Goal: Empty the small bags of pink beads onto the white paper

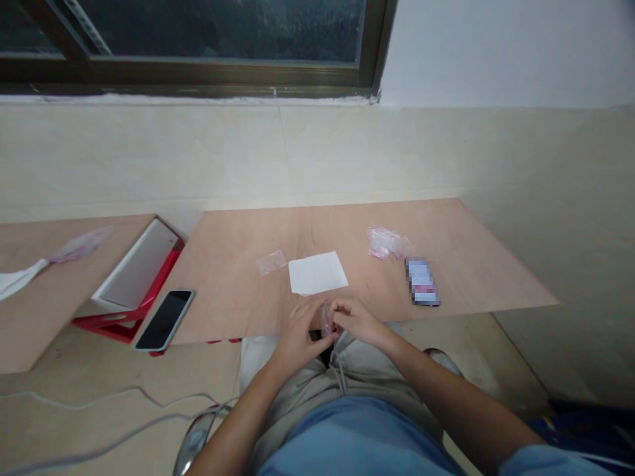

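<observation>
A small, see-through plastic bag, faintly glossy.

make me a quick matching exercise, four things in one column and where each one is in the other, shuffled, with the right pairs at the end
Things
1. white paper
2. dark-screened phone
3. clear packet
4. pile of clear bags

Places
A. between the left hand and the right hand
B. beyond the lit phone, a little to its left
C. around the middle of the table, lying flat
D. at the table's near left corner

Pairs: 1-C, 2-D, 3-A, 4-B
</observation>
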